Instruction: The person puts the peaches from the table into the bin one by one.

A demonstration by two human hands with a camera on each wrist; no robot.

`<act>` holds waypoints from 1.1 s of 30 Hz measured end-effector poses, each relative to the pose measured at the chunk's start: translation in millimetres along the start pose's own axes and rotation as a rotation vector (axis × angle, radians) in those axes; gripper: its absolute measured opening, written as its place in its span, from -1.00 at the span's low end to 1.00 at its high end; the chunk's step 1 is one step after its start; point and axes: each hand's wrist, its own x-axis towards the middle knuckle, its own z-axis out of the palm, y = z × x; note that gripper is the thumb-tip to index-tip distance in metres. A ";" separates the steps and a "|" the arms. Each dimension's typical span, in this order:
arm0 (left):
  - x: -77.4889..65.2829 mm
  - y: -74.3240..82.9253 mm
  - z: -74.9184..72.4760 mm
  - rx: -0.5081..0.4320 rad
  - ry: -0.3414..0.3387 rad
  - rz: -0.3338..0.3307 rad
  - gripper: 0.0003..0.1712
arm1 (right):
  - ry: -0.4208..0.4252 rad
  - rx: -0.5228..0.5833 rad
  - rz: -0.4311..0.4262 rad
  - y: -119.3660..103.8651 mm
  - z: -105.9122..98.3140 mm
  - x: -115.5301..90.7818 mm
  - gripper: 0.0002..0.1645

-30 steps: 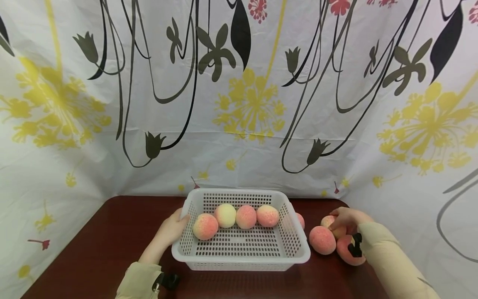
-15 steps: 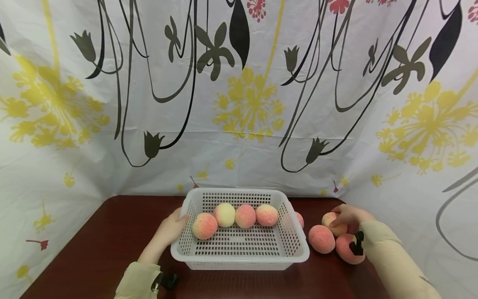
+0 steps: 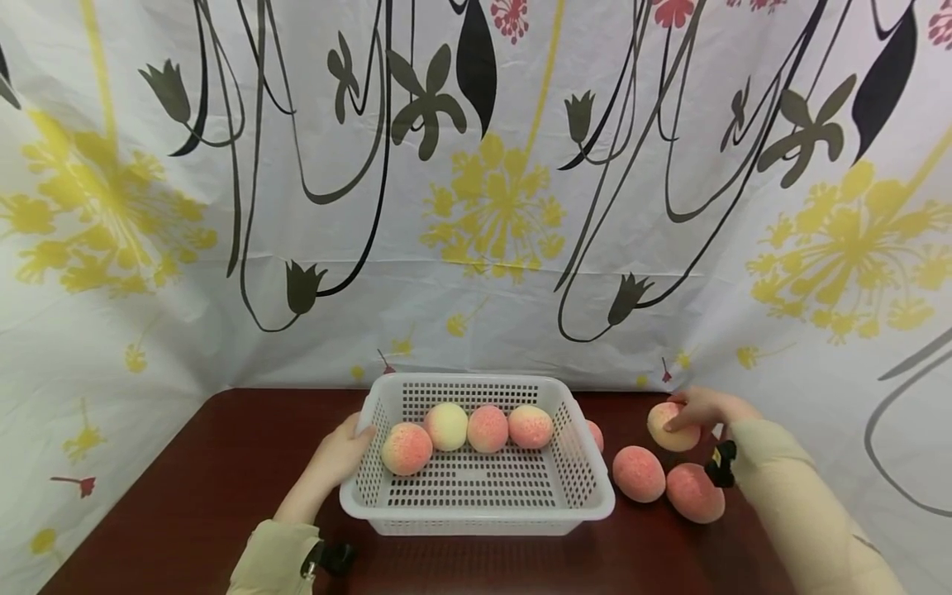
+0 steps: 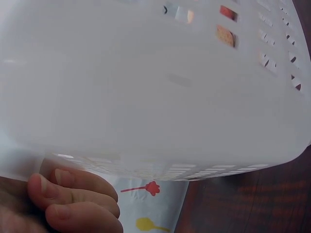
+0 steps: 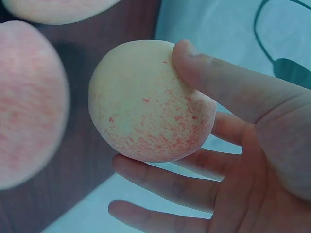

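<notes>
The left hand (image 3: pixel 342 454) has curled fingers (image 4: pixel 77 195), the right hand (image 3: pixel 702 411) a thumb (image 5: pixel 218 80) opposing spread fingers (image 5: pixel 165 180).

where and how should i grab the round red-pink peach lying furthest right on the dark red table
Probably best around the widest part of the round red-pink peach, coming from above and spanning its near and far sides: its body bulges at the middle, and another round red-pink peach sits close on its left.

The left sleeve (image 3: pixel 273 558) and right sleeve (image 3: pixel 803 508) are pale beige, the small left wrist device (image 3: pixel 336 559) and right wrist device (image 3: pixel 721 465) black.
</notes>
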 end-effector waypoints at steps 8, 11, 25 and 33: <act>-1.7 1.7 -0.4 0.003 0.001 0.003 -0.40 | -0.010 -0.027 -0.018 -13.8 -23.4 -10.9 -0.14; -0.9 0.7 -0.3 0.002 -0.003 -0.002 -0.41 | -0.005 -0.029 -0.021 -19.3 -28.2 -16.7 -0.15; -0.7 0.7 -2.5 0.013 -0.007 0.002 -0.41 | -0.043 -0.051 -0.064 -76.3 -33.4 -31.9 -0.07; -0.6 2.3 -2.0 0.009 -0.008 -0.002 -0.40 | -0.047 -0.099 -0.131 -108.7 -25.7 -30.1 -0.11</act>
